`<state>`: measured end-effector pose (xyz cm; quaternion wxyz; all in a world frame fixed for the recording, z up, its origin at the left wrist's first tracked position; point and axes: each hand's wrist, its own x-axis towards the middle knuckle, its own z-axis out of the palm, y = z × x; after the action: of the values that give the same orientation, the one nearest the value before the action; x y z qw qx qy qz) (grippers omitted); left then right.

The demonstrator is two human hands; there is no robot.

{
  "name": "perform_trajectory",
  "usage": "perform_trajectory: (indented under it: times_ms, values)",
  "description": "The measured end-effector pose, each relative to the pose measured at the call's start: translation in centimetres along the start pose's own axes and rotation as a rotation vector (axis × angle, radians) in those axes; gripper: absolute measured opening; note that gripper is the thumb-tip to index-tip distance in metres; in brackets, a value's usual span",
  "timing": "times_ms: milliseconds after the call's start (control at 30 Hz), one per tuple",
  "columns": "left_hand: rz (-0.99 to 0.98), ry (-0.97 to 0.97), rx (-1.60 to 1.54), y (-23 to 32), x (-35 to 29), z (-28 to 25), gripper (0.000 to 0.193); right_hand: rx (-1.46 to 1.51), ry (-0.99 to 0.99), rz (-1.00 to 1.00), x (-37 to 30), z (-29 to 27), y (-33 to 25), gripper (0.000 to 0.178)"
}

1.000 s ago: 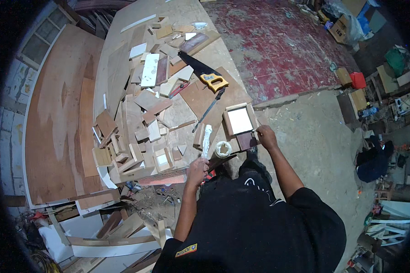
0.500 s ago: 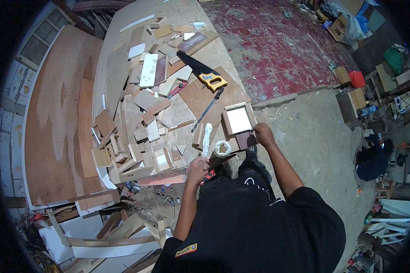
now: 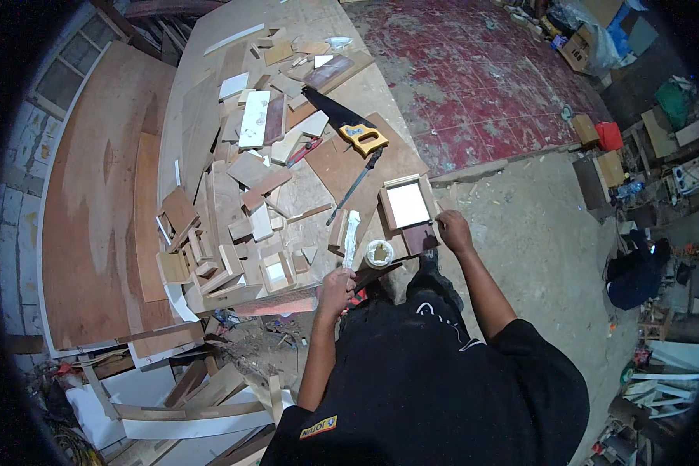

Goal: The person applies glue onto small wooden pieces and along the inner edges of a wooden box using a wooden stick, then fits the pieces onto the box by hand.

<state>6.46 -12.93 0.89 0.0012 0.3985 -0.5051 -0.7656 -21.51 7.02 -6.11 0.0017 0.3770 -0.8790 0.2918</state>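
Observation:
My left hand (image 3: 338, 290) is closed around the lower end of a flat stick (image 3: 352, 237) coated in white paste, held upright at the table's near edge. Just right of the stick stands a round tub (image 3: 378, 253) with a white-smeared rim. Beyond it lies a small square wooden box (image 3: 406, 203) with a white panel inside, above a dark brown board (image 3: 419, 239). My right hand (image 3: 453, 231) is beside the box's near right corner, fingers curled together. Whatever its fingertips may hold is too small to make out.
A handsaw (image 3: 346, 124) with a yellow handle lies on the table (image 3: 303, 23), beside a long dark file-like tool (image 3: 355, 186). Wood offcuts (image 3: 266, 186) and a red cutter (image 3: 304, 152) cover the table's left part. A large plywood sheet (image 3: 93, 210) leans at the left.
My right hand has shifted slightly right, away from the box's corner. My left hand and the coated stick have hardly moved.

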Motion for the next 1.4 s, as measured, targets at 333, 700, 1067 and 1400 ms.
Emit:
perform_trajectory:
  times_ms: [333,700,1067,1400]
  values:
    - [0.025,-0.076,0.011,-0.1,0.4,0.2,0.021,-0.042,-0.051,-0.022,1.8,1.8,0.6,0.011]
    - [0.034,-0.009,0.003,-0.2,-0.4,-0.1,0.020,-0.178,-0.341,-0.064,4.4,2.4,0.6,0.014]
    - [0.032,0.038,0.003,-0.2,-0.7,0.2,0.021,-0.268,-0.521,-0.047,6.3,3.1,0.0,0.016]
    - [0.034,0.006,0.012,-0.4,-0.7,-0.1,0.024,-0.193,-0.560,-0.056,7.4,1.9,-0.8,0.018]
